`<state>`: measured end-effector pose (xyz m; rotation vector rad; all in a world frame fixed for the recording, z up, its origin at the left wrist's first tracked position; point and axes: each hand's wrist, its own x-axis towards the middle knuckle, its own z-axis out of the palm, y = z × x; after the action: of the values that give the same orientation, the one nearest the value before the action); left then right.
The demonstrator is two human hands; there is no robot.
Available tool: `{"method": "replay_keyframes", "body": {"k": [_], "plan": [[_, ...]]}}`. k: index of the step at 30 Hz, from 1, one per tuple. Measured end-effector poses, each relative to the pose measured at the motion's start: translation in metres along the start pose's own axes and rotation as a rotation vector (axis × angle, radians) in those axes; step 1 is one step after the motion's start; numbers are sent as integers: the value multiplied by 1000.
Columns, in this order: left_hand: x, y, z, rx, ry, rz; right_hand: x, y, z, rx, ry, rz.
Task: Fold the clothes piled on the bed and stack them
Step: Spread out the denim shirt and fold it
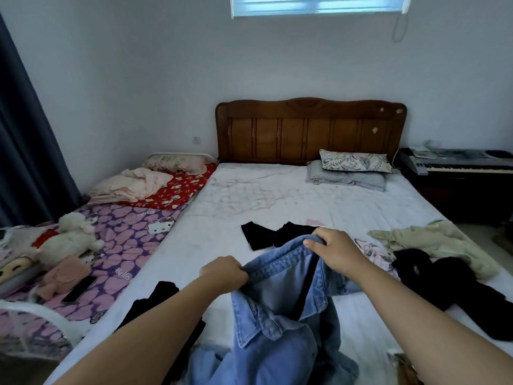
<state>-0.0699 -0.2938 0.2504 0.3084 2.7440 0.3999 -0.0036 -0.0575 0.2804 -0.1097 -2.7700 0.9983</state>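
Denim shirt (280, 315) hangs between left hand (226, 273) and right hand (334, 250), both gripping it.

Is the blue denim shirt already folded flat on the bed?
No, both the left hand and the right hand grip the denim shirt by its edge, lifted and crumpled.

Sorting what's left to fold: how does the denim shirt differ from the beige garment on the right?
The denim shirt is blue and held up by the left hand and right hand; the beige garment is pale, untouched, crumpled flat on the bed. Both are unfolded.
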Motion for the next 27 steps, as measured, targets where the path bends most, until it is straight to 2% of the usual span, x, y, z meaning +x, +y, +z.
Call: {"method": "replay_keyframes", "body": {"k": [2,4,6,7,9,12,13,15,16,18,20,21,23,25,27], "plan": [[-1,2,-1,-173,55,-36,0,4,-3,-186,10,52],[-5,3,-4,-602,60,-48,-2,7,-5,-298,12,119],[-11,7,-11,-929,45,-32,-3,5,-6,-142,10,178],[-14,8,-15,-984,37,4,-2,3,-5,19,6,226],[-14,9,-23,-862,110,124,0,3,-4,310,-4,304],[-12,4,-38,-509,336,285,1,7,-10,504,-25,284],[-12,-1,-45,-491,323,326,1,9,-13,538,-53,269],[-14,-13,-59,-538,158,415,0,9,-20,593,-145,231],[-16,-18,-65,-520,62,442,0,7,-22,553,-192,195],[-19,-27,-73,-290,-21,471,0,6,-21,252,-229,91],[-18,-32,-75,10,44,450,0,2,-17,-54,-190,26],[-16,-33,-75,100,103,439,0,1,-15,-121,-126,7],[-15,-30,-72,208,240,417,-1,-3,-14,-135,38,-12],[-19,-25,-71,246,374,335,-3,-6,-17,-70,136,-20],[-21,-25,-70,92,451,249,-5,-7,-22,17,160,2]]}}
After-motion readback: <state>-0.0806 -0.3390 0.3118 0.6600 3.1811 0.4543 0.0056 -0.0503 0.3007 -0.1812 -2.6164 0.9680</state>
